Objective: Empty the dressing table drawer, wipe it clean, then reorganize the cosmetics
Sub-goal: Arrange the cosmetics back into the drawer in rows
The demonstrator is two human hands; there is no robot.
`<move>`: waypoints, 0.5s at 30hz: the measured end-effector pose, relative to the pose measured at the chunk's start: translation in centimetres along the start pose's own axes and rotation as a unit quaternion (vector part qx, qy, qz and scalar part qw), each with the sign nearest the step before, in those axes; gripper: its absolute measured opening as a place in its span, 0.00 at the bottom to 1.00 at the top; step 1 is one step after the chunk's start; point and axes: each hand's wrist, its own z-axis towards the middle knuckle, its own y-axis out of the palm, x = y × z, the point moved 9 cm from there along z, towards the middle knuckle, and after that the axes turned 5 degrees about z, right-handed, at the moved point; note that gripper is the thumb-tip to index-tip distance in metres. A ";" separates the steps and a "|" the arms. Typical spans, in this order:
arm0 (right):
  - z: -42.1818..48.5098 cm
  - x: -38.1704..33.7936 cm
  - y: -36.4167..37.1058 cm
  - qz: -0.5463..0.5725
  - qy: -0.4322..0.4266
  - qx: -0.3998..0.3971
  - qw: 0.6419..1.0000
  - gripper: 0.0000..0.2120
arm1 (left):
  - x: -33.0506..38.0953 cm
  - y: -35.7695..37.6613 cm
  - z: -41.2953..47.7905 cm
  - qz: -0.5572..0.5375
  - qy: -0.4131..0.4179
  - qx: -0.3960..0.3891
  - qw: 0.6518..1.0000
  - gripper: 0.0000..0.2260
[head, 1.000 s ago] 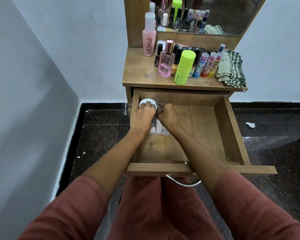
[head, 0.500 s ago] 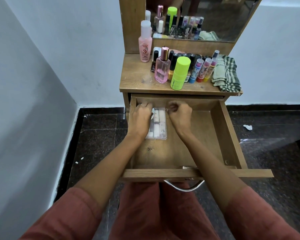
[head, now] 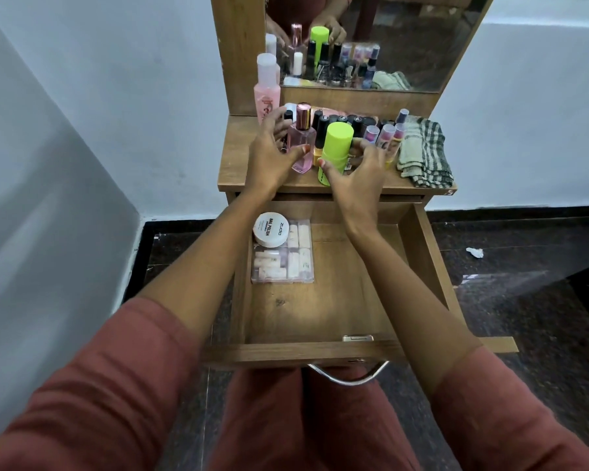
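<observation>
Both hands had left the open drawer and risen to the tabletop. Left hand reached at the pink perfume bottle, fingers spread and thumb against its front (too blurred to tell whether it gripped). Right hand curled thumb and fingers round the lime-green tube. A white nail-polish jar sat on a clear case in the drawer's far left corner. A checked cloth lay at the right.
</observation>
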 end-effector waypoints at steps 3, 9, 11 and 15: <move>0.4 0.0 0.1 -0.010 -0.003 0.008 1.000 0.23 | 0.4 0.3 0.2 0.013 0.017 -0.016 1.000 0.26; 0.8 0.0 0.1 0.004 -0.003 0.020 1.000 0.20 | 0.9 -0.4 -0.3 0.046 0.015 0.001 0.999 0.20; 0.7 0.0 0.0 0.011 -0.005 0.015 1.000 0.20 | 1.4 -0.6 -0.8 0.058 0.026 0.008 0.998 0.18; -0.1 -0.2 -0.6 0.015 -0.017 0.003 1.000 0.20 | 1.9 -1.1 -2.0 0.067 0.036 0.029 0.997 0.18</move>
